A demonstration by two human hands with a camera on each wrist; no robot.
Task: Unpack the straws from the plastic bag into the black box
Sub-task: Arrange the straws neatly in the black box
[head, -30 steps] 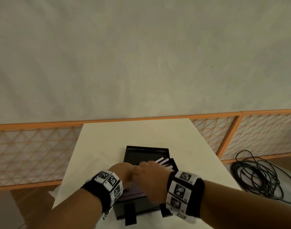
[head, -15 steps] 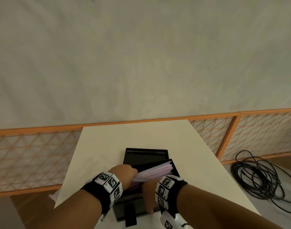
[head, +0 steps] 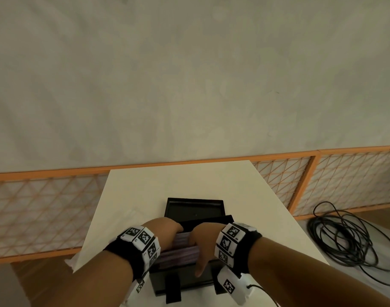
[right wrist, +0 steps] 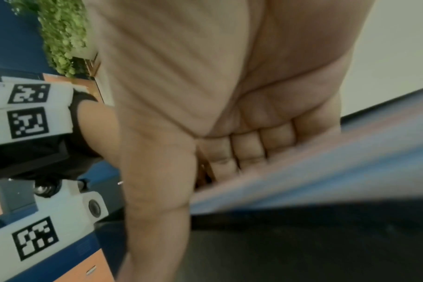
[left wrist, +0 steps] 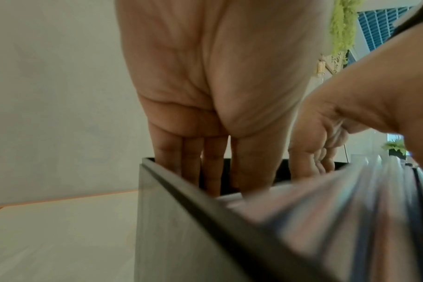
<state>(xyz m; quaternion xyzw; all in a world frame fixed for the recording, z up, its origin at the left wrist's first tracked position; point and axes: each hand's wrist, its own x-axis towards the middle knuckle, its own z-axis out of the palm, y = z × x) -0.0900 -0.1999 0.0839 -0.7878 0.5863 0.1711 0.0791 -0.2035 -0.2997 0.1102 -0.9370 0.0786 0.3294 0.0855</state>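
The black box (head: 185, 282) stands at the near end of the table, with its lid (head: 195, 208) open toward the far side. A bundle of pink and purple straws (head: 178, 254) lies inside it, blurred in the wrist views (left wrist: 350, 209) (right wrist: 302, 162). My left hand (head: 165, 229) is at the bundle's left end, its straight fingers (left wrist: 213, 167) reaching down inside the box wall (left wrist: 181, 229). My right hand (head: 200, 242) rests on the bundle's right part. Its fingers (right wrist: 249, 150) go behind the straws and its thumb (right wrist: 157, 190) points down over the box front.
The white table (head: 189, 180) reaches back to an orange lattice fence (head: 322, 185). A coil of black cable (head: 344, 240) lies on the floor to the right. Something pale, perhaps plastic, shows at the table's left edge (head: 69, 263).
The straws lay tilted with their right ends up on the box wall; now they lie lower, inside the box. My right hand has turned and come down onto them. The left hand has sunk into the box.
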